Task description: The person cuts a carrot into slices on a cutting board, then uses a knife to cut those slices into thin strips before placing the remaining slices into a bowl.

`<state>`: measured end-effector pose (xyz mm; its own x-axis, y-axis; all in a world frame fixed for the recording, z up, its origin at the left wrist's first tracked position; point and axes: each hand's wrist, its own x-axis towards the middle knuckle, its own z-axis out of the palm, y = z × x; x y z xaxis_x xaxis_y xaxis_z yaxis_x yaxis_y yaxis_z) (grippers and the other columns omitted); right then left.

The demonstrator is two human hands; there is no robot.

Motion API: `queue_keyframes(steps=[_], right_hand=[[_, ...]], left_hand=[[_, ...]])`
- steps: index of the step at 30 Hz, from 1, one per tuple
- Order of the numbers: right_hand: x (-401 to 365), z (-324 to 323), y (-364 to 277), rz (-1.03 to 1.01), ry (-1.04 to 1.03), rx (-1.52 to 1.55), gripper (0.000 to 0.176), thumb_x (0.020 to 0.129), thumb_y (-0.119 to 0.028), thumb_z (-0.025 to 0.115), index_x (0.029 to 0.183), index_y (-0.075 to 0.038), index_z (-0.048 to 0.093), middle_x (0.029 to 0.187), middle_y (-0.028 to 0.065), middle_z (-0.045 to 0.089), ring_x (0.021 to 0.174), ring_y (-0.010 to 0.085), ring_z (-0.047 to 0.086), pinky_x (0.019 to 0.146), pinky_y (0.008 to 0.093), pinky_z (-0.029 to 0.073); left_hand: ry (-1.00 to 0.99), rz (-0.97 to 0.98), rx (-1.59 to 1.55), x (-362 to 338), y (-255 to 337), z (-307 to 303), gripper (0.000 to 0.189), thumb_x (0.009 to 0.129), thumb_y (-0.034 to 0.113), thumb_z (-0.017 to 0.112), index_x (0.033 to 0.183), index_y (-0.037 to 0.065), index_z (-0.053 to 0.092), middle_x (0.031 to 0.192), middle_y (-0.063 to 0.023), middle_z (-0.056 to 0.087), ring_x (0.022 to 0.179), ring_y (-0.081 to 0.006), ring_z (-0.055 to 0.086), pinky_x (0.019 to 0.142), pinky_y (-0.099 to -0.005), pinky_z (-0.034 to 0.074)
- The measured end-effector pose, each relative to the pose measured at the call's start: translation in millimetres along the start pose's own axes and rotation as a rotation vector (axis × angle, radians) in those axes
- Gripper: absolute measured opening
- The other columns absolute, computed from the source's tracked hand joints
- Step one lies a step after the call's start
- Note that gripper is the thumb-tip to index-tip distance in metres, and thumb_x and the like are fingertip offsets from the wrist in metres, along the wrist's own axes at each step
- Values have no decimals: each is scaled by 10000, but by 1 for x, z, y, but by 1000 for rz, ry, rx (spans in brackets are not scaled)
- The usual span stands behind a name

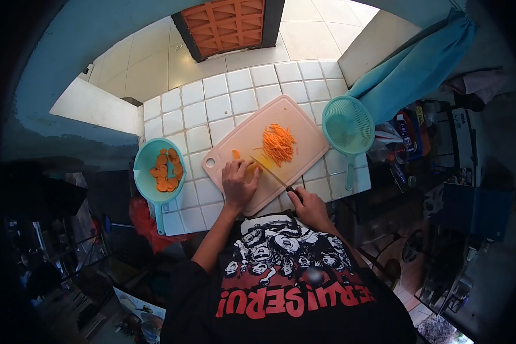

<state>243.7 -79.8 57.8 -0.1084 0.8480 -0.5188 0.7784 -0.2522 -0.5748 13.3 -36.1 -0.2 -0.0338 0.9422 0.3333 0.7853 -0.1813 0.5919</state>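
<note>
A pink cutting board (226,180) lies at a slant on the tiled counter. My right hand (309,207) is wrapped round the black handle of a knife (272,173), whose blade points away to the left across the board. Beside the blade tip, my left hand (239,182) presses down with curled fingers on a bit of carrot, mostly hidden under them. Just beyond those fingers rests a loose carrot slice (235,154). To the right of the blade is a pile of thin carrot strips (278,144).
At the left of the white tiled counter (198,139) stands a turquoise handled strainer (146,194) holding several carrot slices. Another turquoise strainer (350,129) stands right of the board. A blue cloth (413,63) hangs at the upper right, and a red plastic bag (143,221) at the lower left.
</note>
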Motion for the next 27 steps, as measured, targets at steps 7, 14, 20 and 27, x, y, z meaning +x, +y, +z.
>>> queue_keyframes(steps=[7, 14, 20, 27], right_hand=[[-3, -6, 1, -51, 129, -85, 409, 1009, -478, 558, 1083, -90, 663, 863, 222, 717, 859, 454, 689, 741, 556, 515], [-2, -9, -2, 15, 43, -12, 458, 994, -500, 573, 1118, -76, 693, 914, 225, 733, 891, 443, 698, 776, 542, 528], [5, -12, -3, 50, 96, 23, 467, 998, -494, 568, 1136, -68, 698, 902, 237, 725, 909, 434, 699, 782, 529, 529], [2, -3, 8, 4, 5, 158, 469, 1008, -483, 560, 1072, -39, 695, 856, 227, 710, 881, 436, 690, 742, 517, 507]], left_hand=[[20, 104, 25, 11, 8, -7, 288, 833, 180, 734, 1100, 103, 657, 1117, -88, 608, 1094, -289, 567, 946, -425, 415], [-13, 31, 37, 2, 1, -1, 228, 814, 172, 756, 1024, 106, 698, 1080, -77, 610, 1087, -279, 565, 934, -416, 415], [-52, 63, 18, 3, -2, 3, 161, 794, 175, 784, 941, 117, 760, 1031, -53, 618, 1053, -253, 570, 904, -402, 421], [-18, 35, 8, 3, -2, 5, 161, 795, 181, 790, 938, 110, 764, 1009, -34, 640, 1031, -239, 580, 899, -396, 426]])
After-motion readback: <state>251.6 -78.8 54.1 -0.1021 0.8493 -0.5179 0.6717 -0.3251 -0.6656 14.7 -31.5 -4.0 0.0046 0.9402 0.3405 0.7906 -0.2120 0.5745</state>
